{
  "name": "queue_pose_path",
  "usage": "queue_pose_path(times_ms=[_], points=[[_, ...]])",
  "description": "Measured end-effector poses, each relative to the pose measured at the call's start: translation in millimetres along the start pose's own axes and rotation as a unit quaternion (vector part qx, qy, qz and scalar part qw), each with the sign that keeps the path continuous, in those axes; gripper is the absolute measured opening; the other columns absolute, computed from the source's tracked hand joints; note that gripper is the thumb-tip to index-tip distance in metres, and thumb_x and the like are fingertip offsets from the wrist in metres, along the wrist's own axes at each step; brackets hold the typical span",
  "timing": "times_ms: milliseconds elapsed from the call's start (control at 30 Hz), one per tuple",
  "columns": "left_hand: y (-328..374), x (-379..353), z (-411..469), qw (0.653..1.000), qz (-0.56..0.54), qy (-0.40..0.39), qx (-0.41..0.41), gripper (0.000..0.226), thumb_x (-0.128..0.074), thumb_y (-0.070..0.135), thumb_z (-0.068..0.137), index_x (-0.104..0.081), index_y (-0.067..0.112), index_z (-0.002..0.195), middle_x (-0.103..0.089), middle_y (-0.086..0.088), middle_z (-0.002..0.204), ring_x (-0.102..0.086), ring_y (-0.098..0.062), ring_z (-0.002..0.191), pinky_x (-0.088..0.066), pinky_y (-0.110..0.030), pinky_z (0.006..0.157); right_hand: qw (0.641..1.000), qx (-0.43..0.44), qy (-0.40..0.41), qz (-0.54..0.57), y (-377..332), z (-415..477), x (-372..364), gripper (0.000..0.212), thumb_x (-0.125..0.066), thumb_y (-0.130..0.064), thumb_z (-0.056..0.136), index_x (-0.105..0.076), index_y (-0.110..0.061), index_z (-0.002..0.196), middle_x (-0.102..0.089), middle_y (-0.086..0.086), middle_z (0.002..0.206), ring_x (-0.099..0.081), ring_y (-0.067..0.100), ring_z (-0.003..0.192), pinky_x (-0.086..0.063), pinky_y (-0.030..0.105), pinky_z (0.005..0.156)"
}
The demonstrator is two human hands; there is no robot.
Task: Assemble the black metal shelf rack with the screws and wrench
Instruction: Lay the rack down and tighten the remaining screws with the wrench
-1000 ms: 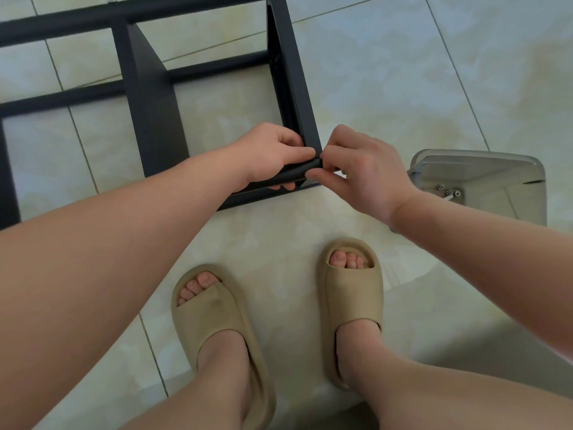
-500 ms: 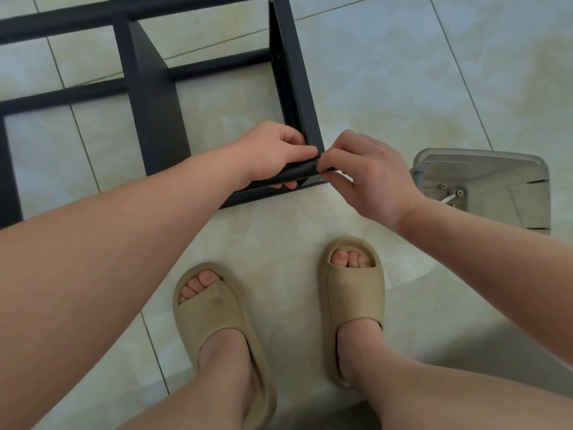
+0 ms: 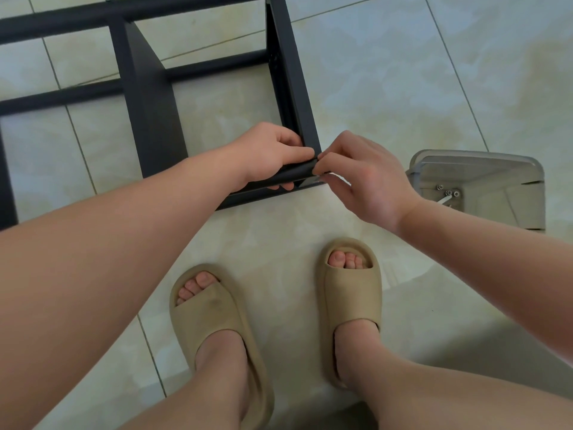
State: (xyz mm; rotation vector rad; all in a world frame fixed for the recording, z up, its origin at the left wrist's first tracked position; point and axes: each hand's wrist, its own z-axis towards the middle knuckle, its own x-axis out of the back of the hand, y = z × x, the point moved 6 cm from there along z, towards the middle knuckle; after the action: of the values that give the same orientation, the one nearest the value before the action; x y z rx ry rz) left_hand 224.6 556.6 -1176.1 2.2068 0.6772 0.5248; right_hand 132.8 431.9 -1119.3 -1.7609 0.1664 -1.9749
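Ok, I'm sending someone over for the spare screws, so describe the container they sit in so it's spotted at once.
Start at the black rack frame on the tiled floor. Just right of its near corner, beyond the right hand, stands a grey translucent bin. It is the only see-through container, with small silver screws in its bottom.

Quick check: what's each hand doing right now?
Left hand: closed, gripping the rack's black bar.
Right hand: closed, pinching at the bar's end; any screw between the fingers is hidden.
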Motion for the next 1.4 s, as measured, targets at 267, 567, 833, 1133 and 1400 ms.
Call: queue_pose_path(times_ms=[267,567,833,1133,1400], points=[[-0.3,0.1,0.0,1.0,0.007,0.0,-0.004,0.018,-0.067,0.032,0.094,-0.066,0.017,0.084,-0.073,-0.002,0.07,-0.071,-0.019,0.06,-0.051,-0.023,0.049,1.0,-0.016,0.009,-0.013,-2.7,6.9,-3.1,0.018,-0.075,-0.009,0.085,-0.063,0.002,0.078,-0.06,0.018,0.084,-0.054,0.036,0.063,-0.043,0.039,0.054],[-1.2,0.3,1.6,1.0,-0.001,-0.005,-0.004,0.018,-0.068,0.032,0.093,-0.068,0.014,0.088,-0.072,-0.001,0.066,-0.072,-0.02,0.06,-0.05,-0.023,0.048,1.0,0.005,0.004,0.014,-0.2,-0.7,-1.7,0.008,-0.067,-0.001,0.09,-0.074,-0.002,0.094,-0.063,0.017,0.092,-0.057,0.037,0.072,-0.047,0.045,0.062],[-1.0,0.1,1.4,1.0,0.01,-0.002,-0.007,0.019,-0.067,0.032,0.094,-0.066,0.016,0.083,-0.07,0.001,0.061,-0.071,-0.019,0.059,-0.048,-0.022,0.047,0.999,-0.015,0.039,-0.003,-2.0,3.1,-2.8,0.008,-0.072,-0.005,0.088,-0.068,0.0,0.082,-0.061,0.018,0.083,-0.055,0.037,0.064,-0.047,0.043,0.056],[-1.5,-0.2,2.3,1.0,0.008,-0.009,-0.008,0.02,-0.068,0.033,0.093,-0.067,0.014,0.087,-0.073,-0.004,0.071,-0.073,-0.02,0.063,-0.051,-0.025,0.051,0.998,-0.051,0.014,0.023,-1.3,6.4,-1.9,0.02,-0.079,-0.015,0.084,-0.066,0.0,0.086,-0.06,0.016,0.086,-0.055,0.035,0.068,-0.046,0.042,0.061],[-2.8,0.2,3.9,1.0,0.007,-0.002,-0.007,0.022,-0.068,0.032,0.094,-0.068,0.011,0.092,-0.07,0.0,0.062,-0.071,-0.019,0.059,-0.05,-0.023,0.048,0.999,-0.017,0.034,0.031,0.2,0.0,-0.4,0.009,-0.068,-0.003,0.093,-0.075,-0.001,0.087,-0.065,0.019,0.087,-0.06,0.04,0.07,-0.05,0.048,0.06]])
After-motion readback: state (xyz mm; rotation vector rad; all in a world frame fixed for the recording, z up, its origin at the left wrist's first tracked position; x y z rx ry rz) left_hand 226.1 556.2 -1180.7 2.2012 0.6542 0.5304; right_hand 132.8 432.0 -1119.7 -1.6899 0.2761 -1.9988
